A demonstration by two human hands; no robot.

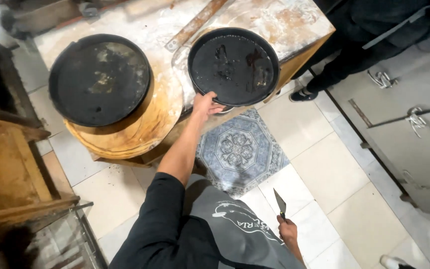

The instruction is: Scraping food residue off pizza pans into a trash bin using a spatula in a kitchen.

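Flour-dusted wooden worktable over pale floor tiles, with two round black pans.

The left hand is closed over the near rim of the right-hand round black pan, thumb on top; this pan lies at the table's near edge, its dark surface streaked and glossy. The right hand is clamped around the handle of a small pointed metal blade, held low over the tiles. A second black pan rests on stacked round wooden boards.
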